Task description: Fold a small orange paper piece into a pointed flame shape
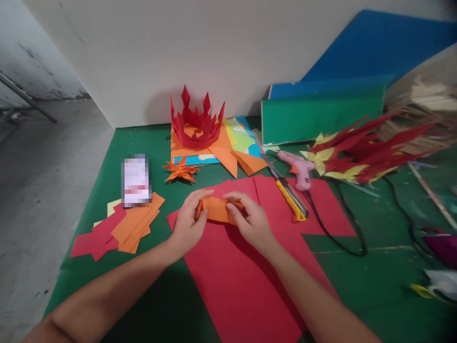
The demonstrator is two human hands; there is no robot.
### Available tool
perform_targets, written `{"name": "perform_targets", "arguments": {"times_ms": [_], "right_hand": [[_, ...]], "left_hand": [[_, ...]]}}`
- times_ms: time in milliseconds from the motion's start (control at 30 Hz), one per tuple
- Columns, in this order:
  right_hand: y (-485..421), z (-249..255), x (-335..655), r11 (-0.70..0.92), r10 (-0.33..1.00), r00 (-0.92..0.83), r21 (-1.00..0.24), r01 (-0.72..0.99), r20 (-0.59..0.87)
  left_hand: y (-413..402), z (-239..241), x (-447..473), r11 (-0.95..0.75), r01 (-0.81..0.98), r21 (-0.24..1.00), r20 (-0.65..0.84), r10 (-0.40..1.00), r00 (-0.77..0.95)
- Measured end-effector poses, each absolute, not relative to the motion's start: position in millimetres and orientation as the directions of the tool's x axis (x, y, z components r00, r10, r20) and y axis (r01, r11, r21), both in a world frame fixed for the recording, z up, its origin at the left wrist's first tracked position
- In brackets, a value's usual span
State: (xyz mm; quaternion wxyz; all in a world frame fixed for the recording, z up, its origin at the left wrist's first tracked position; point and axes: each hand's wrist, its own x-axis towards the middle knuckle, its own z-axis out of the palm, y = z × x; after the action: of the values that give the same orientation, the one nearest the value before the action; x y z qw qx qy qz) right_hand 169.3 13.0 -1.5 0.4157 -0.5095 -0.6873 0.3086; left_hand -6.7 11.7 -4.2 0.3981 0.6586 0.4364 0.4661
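Observation:
Both hands meet over a large red paper sheet (235, 276) on the green table (357, 286). My left hand (187, 221) pinches the left end of a small folded orange paper (217, 209). My right hand (250, 219) grips its right end, with the fingers curled over the top. The orange paper is held just above the red sheet. A small orange paper star (180, 171) lies beyond my left hand.
A red paper crown (196, 124) stands on orange and coloured sheets at the back. A yellow utility knife (291, 195) and a pink glue gun (300, 171) with a black cord lie to the right. Red and orange scraps (117, 228) and a phone (135, 181) sit on the left.

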Motion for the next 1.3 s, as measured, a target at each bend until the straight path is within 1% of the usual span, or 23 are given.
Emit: {"name": "perform_targets", "arguments": {"times_ms": [133,267,367,433,533,667,767,1000,1300], "right_hand": [[13,1,170,0.307,0.952,-0.145,-0.840,0.446,0.271],[13,8,169,0.334,0.941,-0.197,-0.840,0.428,0.274],[12,10,168,0.350,0.930,-0.258,-0.845,0.405,0.262],[10,8,168,0.351,0.925,-0.289,-0.850,0.392,0.248],[8,4,168,0.330,0.929,-0.288,-0.875,0.354,0.234],[8,1,169,0.303,0.931,-0.292,-0.909,0.285,0.219],[10,2,169,0.289,0.937,-0.282,-0.911,0.293,0.206],[11,6,169,0.280,0.953,-0.208,-0.897,0.343,0.218],[12,6,169,0.309,0.945,-0.224,-0.871,0.381,0.237]], "left_hand": [[14,-4,-7,-0.227,0.144,0.963,0.199,0.962,0.186],[14,1,-6,-0.203,0.138,0.969,0.178,0.969,0.174],[14,2,-4,-0.174,0.128,0.977,0.162,0.982,0.099],[15,0,-3,-0.136,0.086,0.987,0.134,0.990,0.036],[16,-3,-2,-0.085,0.017,0.996,0.086,0.996,-0.019],[16,-1,-3,-0.004,-0.029,1.000,0.004,1.000,0.008],[16,2,-3,0.020,-0.036,0.999,-0.019,0.999,0.035],[16,3,-3,-0.018,0.030,0.999,0.017,0.999,0.030],[15,2,-3,-0.050,0.054,0.997,0.047,0.997,0.054]]}}
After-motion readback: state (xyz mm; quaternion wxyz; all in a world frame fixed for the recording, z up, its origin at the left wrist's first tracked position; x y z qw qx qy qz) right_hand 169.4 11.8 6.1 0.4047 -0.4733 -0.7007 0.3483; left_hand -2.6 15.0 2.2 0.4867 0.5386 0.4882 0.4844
